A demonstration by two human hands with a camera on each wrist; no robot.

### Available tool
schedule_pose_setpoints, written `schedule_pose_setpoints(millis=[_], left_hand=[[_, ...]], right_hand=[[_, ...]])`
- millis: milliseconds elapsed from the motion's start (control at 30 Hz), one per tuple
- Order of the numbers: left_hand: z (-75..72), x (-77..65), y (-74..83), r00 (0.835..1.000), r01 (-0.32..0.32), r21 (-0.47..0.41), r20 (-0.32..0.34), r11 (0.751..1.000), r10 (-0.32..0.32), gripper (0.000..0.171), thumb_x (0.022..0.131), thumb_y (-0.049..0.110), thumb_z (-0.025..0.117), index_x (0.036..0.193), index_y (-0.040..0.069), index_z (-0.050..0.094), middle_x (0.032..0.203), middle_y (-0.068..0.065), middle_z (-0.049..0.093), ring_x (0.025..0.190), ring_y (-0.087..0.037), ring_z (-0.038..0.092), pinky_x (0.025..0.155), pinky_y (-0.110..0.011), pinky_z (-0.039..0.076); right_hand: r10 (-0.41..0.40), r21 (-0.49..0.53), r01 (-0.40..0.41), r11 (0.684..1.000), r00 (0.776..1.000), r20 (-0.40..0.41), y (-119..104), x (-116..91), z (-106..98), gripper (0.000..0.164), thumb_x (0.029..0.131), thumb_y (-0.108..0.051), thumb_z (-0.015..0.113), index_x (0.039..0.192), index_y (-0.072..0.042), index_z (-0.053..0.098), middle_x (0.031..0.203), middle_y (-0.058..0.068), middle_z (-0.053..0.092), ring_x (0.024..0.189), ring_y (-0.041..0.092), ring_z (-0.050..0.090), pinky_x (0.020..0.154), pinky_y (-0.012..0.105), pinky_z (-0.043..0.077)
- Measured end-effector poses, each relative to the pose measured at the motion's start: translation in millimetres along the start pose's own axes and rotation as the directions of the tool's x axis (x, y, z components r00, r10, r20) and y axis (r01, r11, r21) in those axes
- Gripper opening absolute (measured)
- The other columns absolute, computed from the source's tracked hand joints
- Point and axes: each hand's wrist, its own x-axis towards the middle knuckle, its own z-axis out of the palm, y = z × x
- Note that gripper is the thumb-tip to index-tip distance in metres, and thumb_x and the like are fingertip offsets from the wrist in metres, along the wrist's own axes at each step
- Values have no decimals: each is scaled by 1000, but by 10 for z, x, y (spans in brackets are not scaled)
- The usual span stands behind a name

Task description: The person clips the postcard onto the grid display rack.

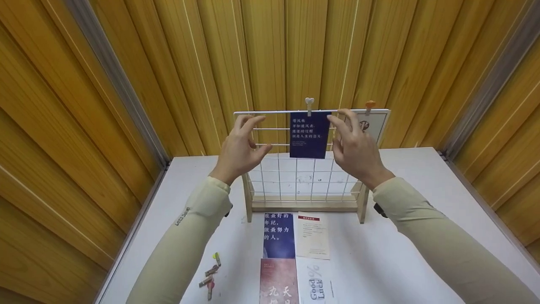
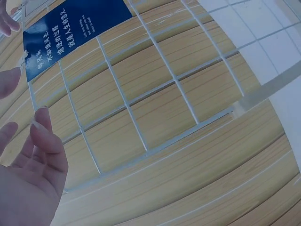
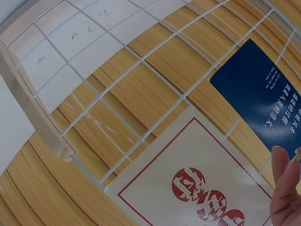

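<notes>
Yellow wood-grain panels (image 1: 270,55) wall this booth on its far side and both flanks, closing round a white bench (image 1: 413,181). Toward the far side of the bench stands a white wire grid rack with pale wooden feet and a wooden base rail (image 1: 303,206). A person in pale green sleeves reaches up to it with both hands. The left hand (image 1: 242,147) is at the rack's upper left, thumb and fingers apart with nothing between them; the right hand (image 1: 356,145) is relaxed too, fingertips by the right edge of a navy rectangular card with white lettering (image 1: 310,137), though I can't tell whether they touch it. That card hangs from the middle of the top bar; right of it hangs a cream card with a red border and round red seals (image 3: 197,169). Four more printed cards lie in two columns on the near side. Smallest are the clips: a white heart-topped one (image 1: 309,106) over the navy card, an orange-topped one (image 1: 370,105) to its right, and loose wooden ones (image 1: 212,270) at near left.

My guess is that the navy card is being adjusted; next would call for fetching another card and clip.
</notes>
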Motion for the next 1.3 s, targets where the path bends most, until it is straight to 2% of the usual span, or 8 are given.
schedule_pose_setpoints(millis=[233, 500, 633, 833, 967, 1133, 1300], left_hand=[[-24, -182, -39, 999, 29, -26, -32, 999, -30, 65, 84, 17, 81, 142, 13, 51, 135, -8, 45, 71, -13, 58, 65, -29, 51], [-56, -407, -96, 997, 51, -24, -59, 998, -53, 65, 83, 19, 81, 141, 14, 52, 135, -7, 46, 78, -16, 56, 58, -30, 47], [-58, -557, -162, 993, 100, -14, -60, 995, -100, 65, 83, 20, 81, 141, 15, 52, 135, -7, 46, 83, -17, 56, 57, -30, 47], [-45, -764, -250, 984, 163, -18, -73, 986, -164, 67, 83, 20, 82, 142, 16, 51, 135, -8, 46, 83, -15, 57, 55, -29, 49], [-24, -897, -309, 980, 182, -19, -80, 983, -182, 68, 83, 19, 82, 143, 17, 50, 135, -8, 47, 83, -15, 59, 54, -28, 50], [18, -1053, -377, 974, 214, -7, -76, 977, -214, 69, 83, 21, 82, 144, 16, 49, 137, -8, 47, 84, -16, 60, 54, -28, 50], [52, -1180, -453, 958, 278, -2, -69, 960, -278, 69, 83, 20, 82, 143, 15, 50, 137, -8, 47, 82, -16, 60, 56, -28, 51]], right_hand=[[-48, 10, 48, 999, 999, -21, -10, -151, -9, 41, 91, -2, 63, 131, -3, 55, 130, 20, 50, 50, 12, 39, 41, 27, 35], [-39, 39, 41, 998, 998, -42, 24, -321, 15, 37, 92, -6, 67, 128, -1, 57, 120, 18, 55, 54, 14, 51, 43, 28, 40], [-38, 50, 39, 998, 999, -24, 19, -412, 68, 35, 92, -6, 67, 125, 0, 58, 115, 17, 57, 53, 12, 49, 43, 27, 39], [-33, 57, 33, 998, 999, 4, 14, -529, 172, 33, 92, -7, 67, 123, 1, 60, 110, 16, 59, 49, 8, 39, 41, 25, 35], [-30, 59, 30, 998, 1000, 8, 8, -590, 231, 32, 91, -5, 67, 122, 1, 60, 110, 16, 60, 49, 10, 43, 42, 25, 37], [-16, 73, 15, 997, 1000, 4, 4, -667, 286, 30, 91, -5, 67, 120, 1, 62, 108, 15, 62, 63, 17, 58, 48, 30, 44], [1, 98, -2, 995, 1000, 6, 34, -708, 314, 26, 93, -7, 66, 117, 2, 63, 109, 16, 62, 82, 28, 65, 66, 39, 55]])
